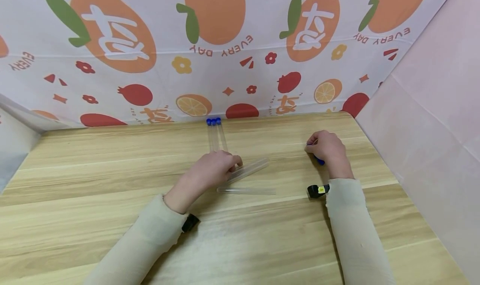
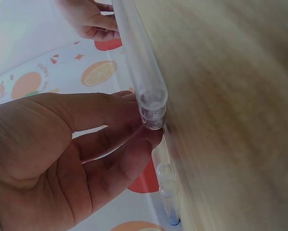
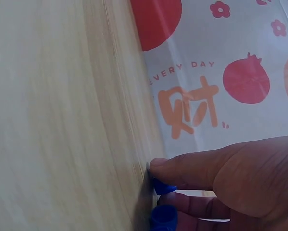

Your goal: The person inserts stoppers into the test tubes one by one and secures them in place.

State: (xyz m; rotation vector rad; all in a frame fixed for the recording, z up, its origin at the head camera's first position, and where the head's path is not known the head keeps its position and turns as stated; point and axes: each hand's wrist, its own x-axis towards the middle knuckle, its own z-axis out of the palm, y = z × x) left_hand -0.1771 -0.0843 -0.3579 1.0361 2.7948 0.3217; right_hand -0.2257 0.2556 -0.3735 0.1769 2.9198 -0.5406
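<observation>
Near the middle of the table, my left hand (image 1: pixel 213 167) has its thumb and fingers around the rounded near end of a clear test tube (image 1: pixel 255 166). In the left wrist view, tube ends (image 2: pixel 153 103) overlap at the fingertips, so which ones are gripped is hard to separate. Another clear tube (image 1: pixel 247 191) lies just in front. Farther right, my right hand (image 1: pixel 327 148) pinches a small blue cap (image 3: pixel 164 186) between thumb and fingers, low over the wood. More blue plastic, another cap (image 3: pixel 164 217), sits beside those fingers, partly hidden by the hand in the head view.
Three tubes (image 1: pixel 214 137) with blue caps (image 1: pixel 213 122) lie side by side at the table's back edge, beyond the left hand. A fruit-printed cloth (image 1: pixel 225 81) hangs behind the wooden table (image 1: pixel 262 243). A pale wall (image 1: pixel 431 122) borders the right side.
</observation>
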